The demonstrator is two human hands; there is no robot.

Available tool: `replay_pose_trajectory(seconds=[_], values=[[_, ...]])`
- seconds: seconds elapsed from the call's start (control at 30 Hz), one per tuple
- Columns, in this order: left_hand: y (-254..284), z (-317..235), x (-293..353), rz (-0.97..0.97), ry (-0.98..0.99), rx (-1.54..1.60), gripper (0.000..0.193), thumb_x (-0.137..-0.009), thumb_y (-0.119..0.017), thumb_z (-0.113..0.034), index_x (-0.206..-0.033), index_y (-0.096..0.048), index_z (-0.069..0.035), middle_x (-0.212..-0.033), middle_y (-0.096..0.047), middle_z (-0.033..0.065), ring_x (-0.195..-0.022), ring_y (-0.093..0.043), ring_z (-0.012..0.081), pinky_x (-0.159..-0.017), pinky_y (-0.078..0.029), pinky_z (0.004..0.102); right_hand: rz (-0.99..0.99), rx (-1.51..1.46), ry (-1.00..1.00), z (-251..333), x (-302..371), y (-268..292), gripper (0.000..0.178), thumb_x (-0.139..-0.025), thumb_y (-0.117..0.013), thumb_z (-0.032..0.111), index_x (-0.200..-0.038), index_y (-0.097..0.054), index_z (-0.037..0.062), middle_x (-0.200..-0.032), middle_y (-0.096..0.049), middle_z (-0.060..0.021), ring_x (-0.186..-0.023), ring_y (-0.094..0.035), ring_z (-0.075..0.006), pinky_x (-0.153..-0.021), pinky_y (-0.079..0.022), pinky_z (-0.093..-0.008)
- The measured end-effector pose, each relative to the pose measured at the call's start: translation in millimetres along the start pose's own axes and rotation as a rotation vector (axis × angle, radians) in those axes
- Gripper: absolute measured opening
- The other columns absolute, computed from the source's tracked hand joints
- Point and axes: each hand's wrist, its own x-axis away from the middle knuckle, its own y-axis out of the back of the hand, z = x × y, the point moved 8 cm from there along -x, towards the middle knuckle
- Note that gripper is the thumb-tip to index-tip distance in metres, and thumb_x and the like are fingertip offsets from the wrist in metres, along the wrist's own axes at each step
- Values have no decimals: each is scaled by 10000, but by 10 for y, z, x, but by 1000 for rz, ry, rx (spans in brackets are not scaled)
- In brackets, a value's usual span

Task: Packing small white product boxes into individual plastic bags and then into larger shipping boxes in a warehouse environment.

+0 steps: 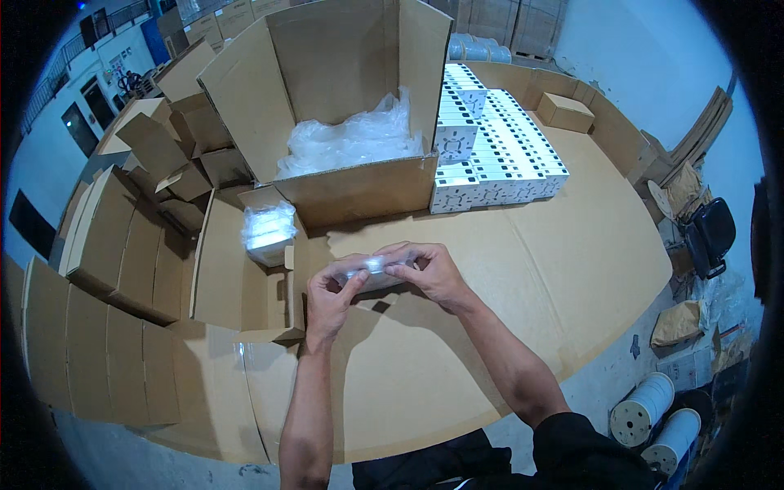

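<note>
Both of my hands pinch a small white packet in clear plastic wrap [377, 279] above the cardboard-covered table. My left hand [331, 296] has thumb and fingers closed on its left end, and my right hand [431, 273] grips the right end the same way. The wrap shines between my thumbs; my fingers hide much of the packet. Just left of my left hand, an open carton [216, 269] holds a stack of white packs in bubble wrap [269, 233]. Beyond my hands, a large open carton [359, 192] contains clear plastic wrapping [351, 139].
Rows of white printed boxes [502, 175] stand at the back right, some stacked higher. A small brown carton [565, 113] sits near the table's far edge. Folded cartons [86, 343] crowd the left side. White cable spools [645, 408] and a dark chair [709, 237] are on the floor at right.
</note>
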Motion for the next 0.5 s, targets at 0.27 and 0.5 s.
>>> replay_pose_trajectory(seconds=[0.27, 0.5], values=[[174, 35, 31, -240, 20, -57, 81, -896, -775, -96, -906, -720, -37, -891, -692, 8, -793, -581, 63, -720, -462, 231, -67, 0, -18, 28, -16, 19, 135, -919, -719, 76, -1007, -721, -27, -1087, -722, -112, -1006, -644, -159, -909, -511, -324], [306, 330, 49, -358, 100, 101, 219, -936, -728, -72, -860, -524, -100, -912, -660, 25, -851, -598, 77, -756, -485, 251, -167, -65, 51, -39, -32, 82, 224, -937, -704, 54, -825, -510, 59, -1038, -697, -142, -1000, -630, -142, -858, -523, -308]])
